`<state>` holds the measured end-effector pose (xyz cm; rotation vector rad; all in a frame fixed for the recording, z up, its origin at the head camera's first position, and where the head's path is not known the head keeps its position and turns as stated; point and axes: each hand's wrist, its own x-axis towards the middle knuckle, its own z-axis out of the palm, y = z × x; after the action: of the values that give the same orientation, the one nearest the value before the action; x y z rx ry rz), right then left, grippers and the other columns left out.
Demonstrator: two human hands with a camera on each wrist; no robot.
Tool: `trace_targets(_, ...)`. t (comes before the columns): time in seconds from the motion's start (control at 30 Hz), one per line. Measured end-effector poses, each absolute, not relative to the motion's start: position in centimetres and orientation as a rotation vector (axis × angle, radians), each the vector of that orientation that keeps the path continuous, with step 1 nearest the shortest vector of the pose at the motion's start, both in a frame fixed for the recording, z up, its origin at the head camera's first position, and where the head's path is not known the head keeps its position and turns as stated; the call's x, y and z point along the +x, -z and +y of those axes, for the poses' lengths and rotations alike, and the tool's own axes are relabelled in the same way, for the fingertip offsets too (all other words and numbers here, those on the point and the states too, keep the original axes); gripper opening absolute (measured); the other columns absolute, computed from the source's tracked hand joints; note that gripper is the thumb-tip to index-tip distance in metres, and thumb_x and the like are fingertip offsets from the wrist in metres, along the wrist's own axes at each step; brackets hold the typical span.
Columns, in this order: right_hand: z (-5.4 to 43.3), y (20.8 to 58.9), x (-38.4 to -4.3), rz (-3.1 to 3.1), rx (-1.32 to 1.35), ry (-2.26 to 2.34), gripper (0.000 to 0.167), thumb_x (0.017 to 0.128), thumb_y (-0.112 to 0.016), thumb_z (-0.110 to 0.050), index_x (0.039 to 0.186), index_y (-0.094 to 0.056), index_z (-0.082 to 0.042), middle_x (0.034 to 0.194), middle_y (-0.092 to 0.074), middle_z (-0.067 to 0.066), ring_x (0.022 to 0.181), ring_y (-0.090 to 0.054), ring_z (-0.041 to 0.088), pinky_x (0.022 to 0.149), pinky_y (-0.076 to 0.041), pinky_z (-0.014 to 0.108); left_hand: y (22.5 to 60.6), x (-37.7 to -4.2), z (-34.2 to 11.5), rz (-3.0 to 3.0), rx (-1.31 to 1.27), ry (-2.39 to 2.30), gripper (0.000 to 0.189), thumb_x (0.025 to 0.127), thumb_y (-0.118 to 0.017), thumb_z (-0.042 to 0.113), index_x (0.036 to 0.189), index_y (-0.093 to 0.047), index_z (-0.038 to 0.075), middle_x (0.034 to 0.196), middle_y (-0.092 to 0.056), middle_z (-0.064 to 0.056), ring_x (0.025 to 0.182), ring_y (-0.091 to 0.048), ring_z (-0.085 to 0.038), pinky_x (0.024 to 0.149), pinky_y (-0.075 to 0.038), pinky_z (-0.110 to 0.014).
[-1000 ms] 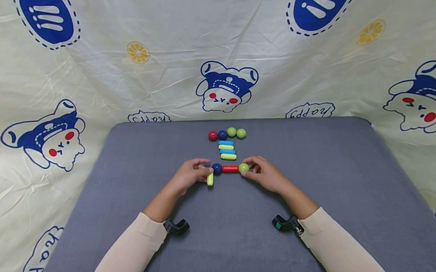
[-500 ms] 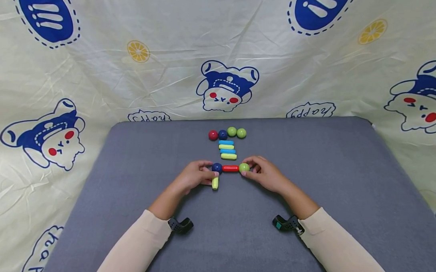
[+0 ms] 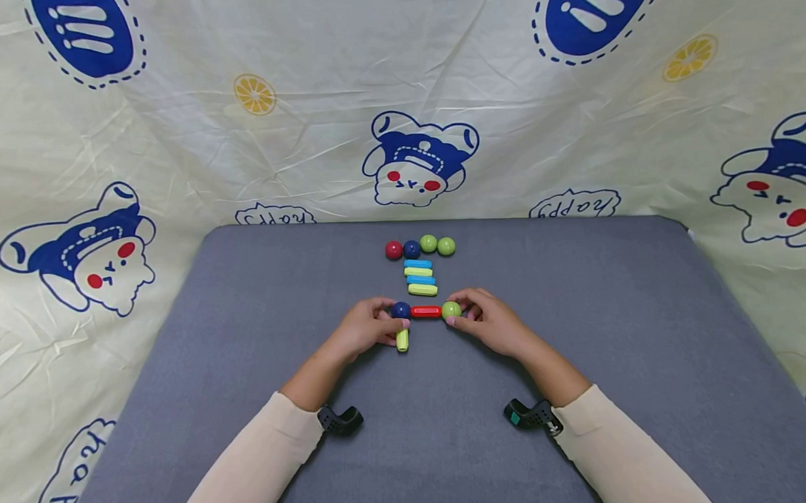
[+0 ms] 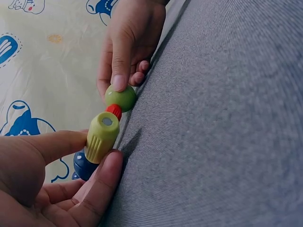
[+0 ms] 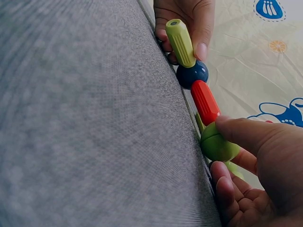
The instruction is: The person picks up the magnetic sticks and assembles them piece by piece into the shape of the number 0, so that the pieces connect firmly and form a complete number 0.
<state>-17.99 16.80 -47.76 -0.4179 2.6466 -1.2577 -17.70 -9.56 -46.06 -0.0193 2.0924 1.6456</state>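
A dark blue ball, a red ridged stick and a green ball sit joined in a row. My left hand pinches a yellow-green ridged stick between thumb and finger. This stick points toward me, and its far end meets the blue ball, making a corner with the red stick. A grey disc shows in its free end in the left wrist view. On the other side, my right hand holds the green ball between thumb and fingers.
Just beyond the hands lie blue sticks and yellow sticks, stacked in a column. Behind them stand a red ball, a dark blue ball and two green balls. A grey cloth covers the table; a printed curtain hangs behind.
My left hand has shifted right with the yellow-green stick, bringing it from the blue ball's left side round to its near side. My right hand and the green ball have stayed in place.
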Motion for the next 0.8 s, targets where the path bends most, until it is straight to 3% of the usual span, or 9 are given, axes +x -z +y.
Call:
trace_targets(0.27, 16.7, 47.8, -18.0, 2.658, -0.403, 1.245, 0.035, 0.095, -0.072, -0.026, 0.127, -0.065, -0.015, 0.113, -0.06, 0.01, 0.088, -0.054, 0.019, 0.077, -0.045, 0.032, 46.2, -17.5, -9.7, 2.105, 0.037, -1.68, 0.046, 0.098, -0.066, 0.012, 0.139, -0.053, -0.005, 0.083, -0.062, -0.006, 0.062, -0.063, -0.011, 0.062, -0.06, -0.027)
trace_targets(0.5, 16.7, 47.8, -18.0, 2.669, -0.397, 1.241, 0.035, 0.095, -0.073, -0.026, 0.127, -0.066, -0.015, 0.112, -0.06, 0.009, 0.086, -0.054, 0.018, 0.075, -0.046, 0.031, 46.8, -17.6, -9.8, 2.223, 0.089, -1.629, 0.041, 0.097, -0.069, 0.017, 0.132, -0.061, -0.001, 0.083, -0.061, -0.008, 0.059, -0.057, -0.011, 0.053, -0.053, -0.024)
trace_targets(0.8, 16.7, 47.7, -18.0, 2.669, -0.398, 1.253, 0.035, 0.095, -0.073, -0.026, 0.127, -0.066, -0.015, 0.112, -0.061, 0.009, 0.086, -0.054, 0.017, 0.075, -0.045, 0.031, 47.6, -17.8, -9.9, 2.28, 0.104, -1.709, 0.036, 0.092, -0.074, 0.014, 0.124, -0.068, -0.003, 0.11, -0.053, -0.016, 0.062, -0.057, -0.01, 0.057, -0.054, -0.022)
